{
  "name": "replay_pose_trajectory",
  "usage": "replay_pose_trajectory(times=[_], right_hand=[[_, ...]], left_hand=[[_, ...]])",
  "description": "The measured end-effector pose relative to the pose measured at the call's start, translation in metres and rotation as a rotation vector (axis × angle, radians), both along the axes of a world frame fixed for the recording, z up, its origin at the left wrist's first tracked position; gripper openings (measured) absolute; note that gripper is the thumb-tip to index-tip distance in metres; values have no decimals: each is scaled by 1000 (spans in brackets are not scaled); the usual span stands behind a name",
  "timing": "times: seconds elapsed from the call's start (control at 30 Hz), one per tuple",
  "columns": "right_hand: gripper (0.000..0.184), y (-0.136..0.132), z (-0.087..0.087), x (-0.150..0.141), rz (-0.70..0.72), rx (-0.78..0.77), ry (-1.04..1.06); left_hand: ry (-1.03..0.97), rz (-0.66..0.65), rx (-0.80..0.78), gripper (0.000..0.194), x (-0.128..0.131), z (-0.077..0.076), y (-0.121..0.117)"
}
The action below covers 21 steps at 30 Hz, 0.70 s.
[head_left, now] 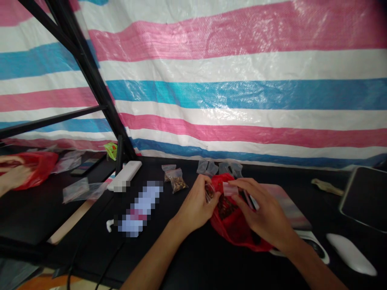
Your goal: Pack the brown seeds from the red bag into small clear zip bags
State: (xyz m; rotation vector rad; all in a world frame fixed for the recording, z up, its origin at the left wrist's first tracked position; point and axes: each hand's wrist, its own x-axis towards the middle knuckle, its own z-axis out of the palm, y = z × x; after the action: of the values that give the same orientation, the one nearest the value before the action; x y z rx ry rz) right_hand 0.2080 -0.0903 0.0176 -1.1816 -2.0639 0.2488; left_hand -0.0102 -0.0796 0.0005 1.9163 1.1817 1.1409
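My left hand (pixel 199 203) is closed on a small clear plastic bag (pixel 209 192), mostly hidden by the fingers. In my right hand (pixel 266 211) a small clear zip bag (pixel 229 189) with a pinkish look is pinched between thumb and fingers. Both hands are over an open red plastic bag (pixel 232 231), which holds many small brownish pieces (pixel 225 207); their exact kind is too blurred to tell. Left of my left hand, two small zip bags (pixel 177 180) filled with brass-coloured pieces lie on the black table (pixel 193 262). Several flat clear bags (pixel 207 166) lie behind the red bag.
A pixelated phone-like object (pixel 140 209), a white block (pixel 126 175) and an earbud (pixel 109 225) lie left. Right are a white mouse (pixel 350 253) and a dark tablet (pixel 365 197). At far left, another person's hand (pixel 15 175) is in a red bag (pixel 45 165).
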Motion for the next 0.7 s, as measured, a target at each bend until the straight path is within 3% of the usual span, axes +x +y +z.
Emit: replay_pose_trajectory(times=[0.2,0.4,0.53,0.7], right_hand=[[28,2,9,9,148,-182,-226],[37,-1,-2,5,120,-229,-338],[31,3,-7,7,131,-280,-369],[29,3,-2,11,131,-268,-335]], left_hand=[[-21,130,-40,22,-3,4,3],[38,51,-155,19,-7,5,2],[0,-21,-224,27,-6,2,1],[-68,-6,-141,23,-2,0,2]])
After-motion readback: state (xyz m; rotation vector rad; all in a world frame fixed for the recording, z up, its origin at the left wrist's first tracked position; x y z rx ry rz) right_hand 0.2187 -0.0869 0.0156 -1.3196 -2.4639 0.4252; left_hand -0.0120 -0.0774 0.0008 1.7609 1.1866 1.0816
